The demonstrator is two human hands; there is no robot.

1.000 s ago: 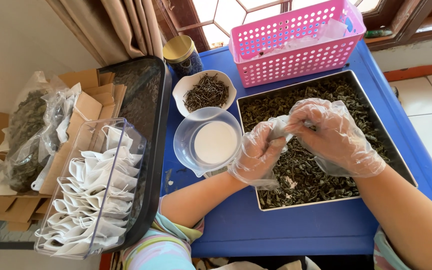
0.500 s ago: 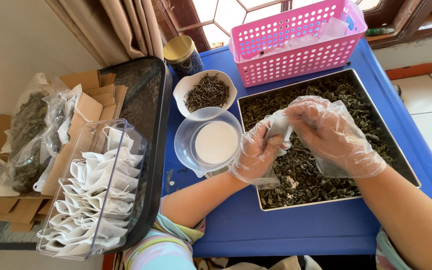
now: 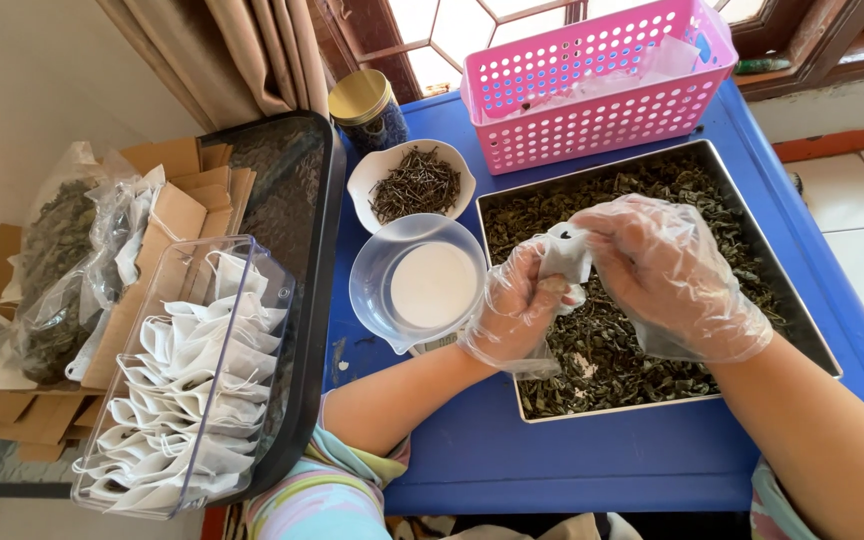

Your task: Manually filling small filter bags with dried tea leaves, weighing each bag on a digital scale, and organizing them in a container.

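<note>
Pouch: we see a small white filter bag (image 3: 564,262), soft and crumpled, over the metal tray (image 3: 810,330); its lower part is hidden.
Left hand (image 3: 514,310): clear-gloved, we see it clenched around the bag.
Right hand (image 3: 667,270): gloved, pinching the bag's top.
Tray contents: dark curled dried leaves (image 3: 642,370).

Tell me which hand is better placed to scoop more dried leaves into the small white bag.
Probably the right hand: it hovers over the dried leaves in the metal tray, fingers at the bag's mouth. The left hand is closed around the small white bag, holding it.
</note>
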